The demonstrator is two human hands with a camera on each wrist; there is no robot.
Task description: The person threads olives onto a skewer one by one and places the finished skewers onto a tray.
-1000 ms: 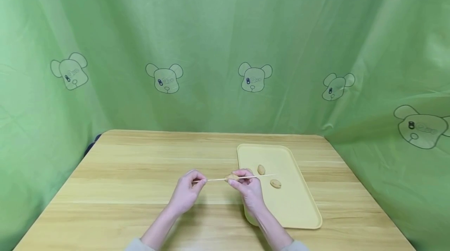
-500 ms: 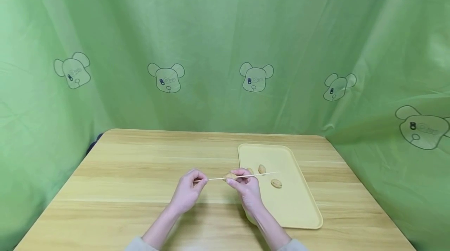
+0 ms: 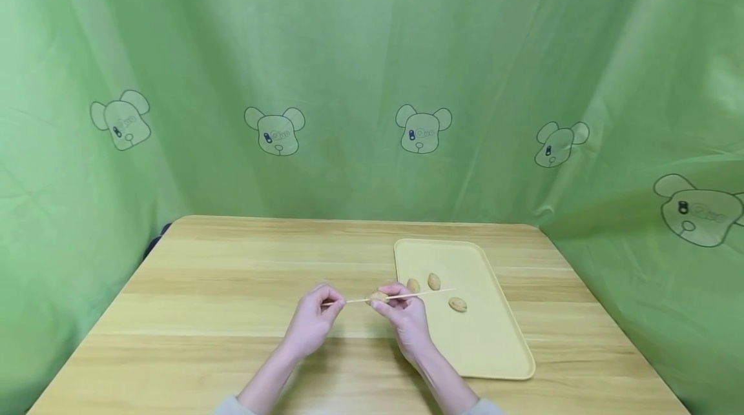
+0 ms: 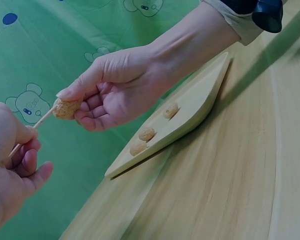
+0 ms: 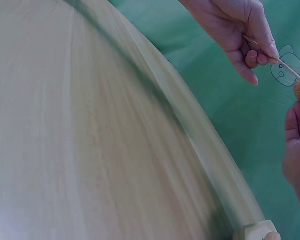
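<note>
A thin wooden skewer (image 3: 356, 301) runs nearly level above the table, piercing a tan oval meatball (image 4: 66, 109) with a rough browned surface. My left hand (image 3: 312, 318) pinches the skewer near its left end between thumb and fingers. Thumb and fingertips of my right hand (image 3: 411, 324) grip the meatball, partly covering it. The skewer's thin far end sticks out to the right, past that hand and over the tray (image 3: 491, 341). Three similar meatballs lie apart on the tray: one (image 3: 413, 285) just beyond my right hand, another (image 3: 434, 281) beside it, a third (image 3: 458, 304) further right.
The pale yellow tray has a low raised rim and stands on the right side of the wood-grain table (image 3: 232, 260). Green curtains (image 3: 349, 47) with bear-head outlines close in the back and both sides of the table.
My right hand and the meatball have shifted slightly left along the skewer, shortening the bare stretch before my left fingertips. The left hand has hardly moved, and the tray's meatballs lie as before.
</note>
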